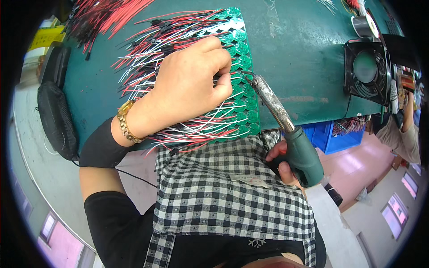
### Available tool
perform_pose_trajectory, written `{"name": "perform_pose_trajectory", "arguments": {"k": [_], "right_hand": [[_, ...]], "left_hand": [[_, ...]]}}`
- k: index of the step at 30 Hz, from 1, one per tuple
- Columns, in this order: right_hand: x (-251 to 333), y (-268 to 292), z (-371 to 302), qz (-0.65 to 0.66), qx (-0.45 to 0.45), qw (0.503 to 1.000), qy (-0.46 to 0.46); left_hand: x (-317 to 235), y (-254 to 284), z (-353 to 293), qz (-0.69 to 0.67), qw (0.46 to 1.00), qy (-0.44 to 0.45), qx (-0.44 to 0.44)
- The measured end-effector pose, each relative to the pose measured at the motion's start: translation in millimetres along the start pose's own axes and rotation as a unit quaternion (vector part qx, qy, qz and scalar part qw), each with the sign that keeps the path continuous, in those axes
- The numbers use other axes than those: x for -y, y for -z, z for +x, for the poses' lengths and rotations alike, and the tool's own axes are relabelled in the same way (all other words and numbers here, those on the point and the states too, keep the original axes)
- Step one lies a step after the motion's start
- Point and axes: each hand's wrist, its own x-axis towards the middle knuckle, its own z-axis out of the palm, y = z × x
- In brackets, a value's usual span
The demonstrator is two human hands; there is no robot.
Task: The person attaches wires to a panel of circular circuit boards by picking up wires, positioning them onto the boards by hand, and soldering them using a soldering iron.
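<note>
Right hand [288, 173] grips a soldering iron [305, 157]; left hand [191, 82] curls over green circuit boards [241, 61].

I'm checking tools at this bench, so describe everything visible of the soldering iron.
The soldering iron has a dark green, plastic-looking handle and a stained, silvery metal barrel ending in a dark, thin tip. The right hand grips the handle. The iron slants up and leftward, its tip at the green circuit boards; whether they touch is unclear.

Checked apron [232, 192] — black top [111, 219] — gold wristwatch [126, 123]
</note>
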Motion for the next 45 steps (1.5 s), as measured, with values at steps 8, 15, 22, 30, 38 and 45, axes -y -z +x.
{"name": "perform_pose_trajectory", "arguments": {"k": [8, 15, 22, 30, 38, 45], "right_hand": [[-14, 5, 5, -0.068, 0.05, 0.993, 0.084], [-17, 7, 4, -0.157, 0.051, 0.982, 0.091], [0, -1, -8, 0.006, -0.01, 1.0, 0.014], [-7, -21, -9, 0.171, -0.132, 0.976, 0.0], [-14, -9, -2, 0.094, -0.013, 0.995, 0.027], [-11, -16, 7, 0.085, -0.021, 0.994, 0.059]], "left_hand": [[0, -2, 0, 0.002, 1.0, -0.002, -0.004], [4, -2, -6, 0.002, 1.0, -0.008, -0.012], [5, -3, -8, 0.023, 1.0, -0.01, -0.012], [3, -6, -7, 0.026, 1.0, 0.001, -0.003], [7, 0, -9, -0.012, 1.0, 0.005, -0.013], [7, -1, -12, 0.027, 1.0, 0.005, 0.01]]}}
